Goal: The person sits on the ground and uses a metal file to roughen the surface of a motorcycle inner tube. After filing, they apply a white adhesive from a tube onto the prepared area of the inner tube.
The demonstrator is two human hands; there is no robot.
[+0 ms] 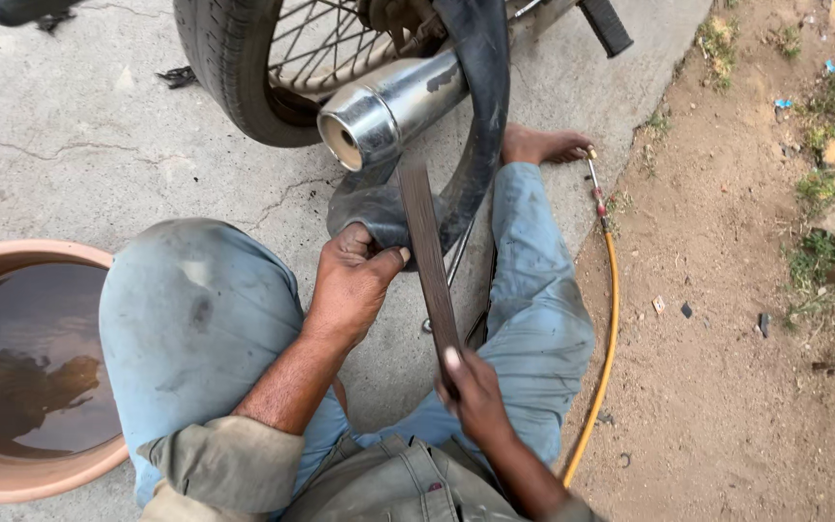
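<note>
The left hand [355, 280] pinches a fold of the black inner tube [379, 208], fingers closed on the rubber — just below the motorcycle's chrome exhaust [388, 106]. The right hand [475, 391] is wrapped tight around the lower end of a long flat file [429, 251], whose blade lies across the tube. A water basin [12, 474] sits at the concrete's left edge.
</note>
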